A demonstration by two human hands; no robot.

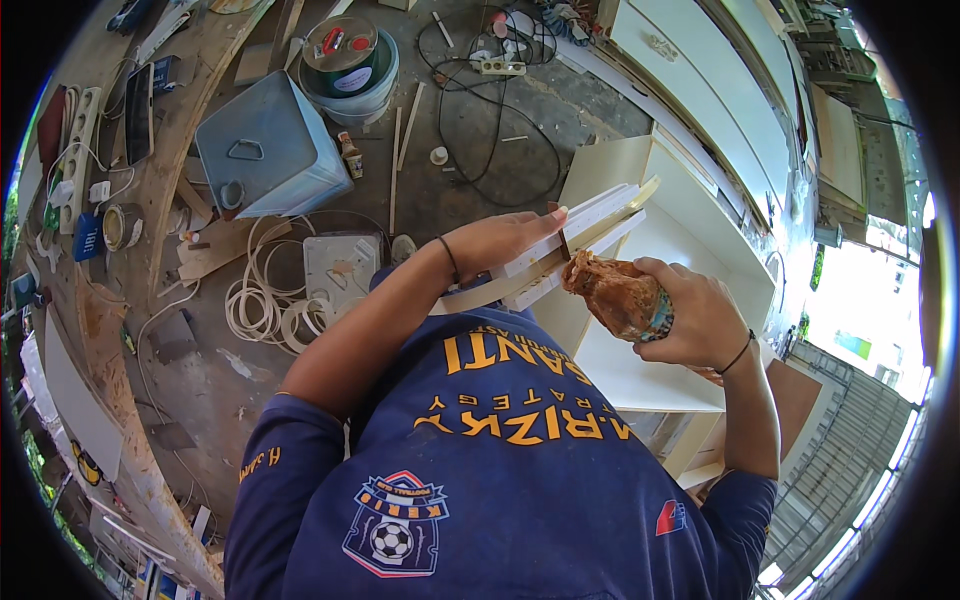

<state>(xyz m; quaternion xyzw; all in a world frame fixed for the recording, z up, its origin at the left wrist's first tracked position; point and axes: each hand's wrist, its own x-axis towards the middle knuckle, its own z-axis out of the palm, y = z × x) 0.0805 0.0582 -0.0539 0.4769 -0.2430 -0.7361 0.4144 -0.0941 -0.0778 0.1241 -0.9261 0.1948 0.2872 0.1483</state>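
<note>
My right hand (695,310) is wrapped round a clear plastic bottle (615,292) crusted with brown, glue-like residue. The bottle is tilted, its ragged end toward the white boards (600,222) in front of my body. My left hand (508,242) lies across these narrow boards, fingers together, gripping them. A small dark brown piece (563,245) shows by its fingertips; whether the hand holds that too is unclear. A thin pale edging strip (480,296) runs under my left wrist.
An open white cabinet carcass (665,375) stands at the right. On the left are a blue-grey box (262,150), a bucket (385,95), coiled edging strip (262,305) and a wooden bench (190,120). Black cable (500,180) loops over the floor ahead.
</note>
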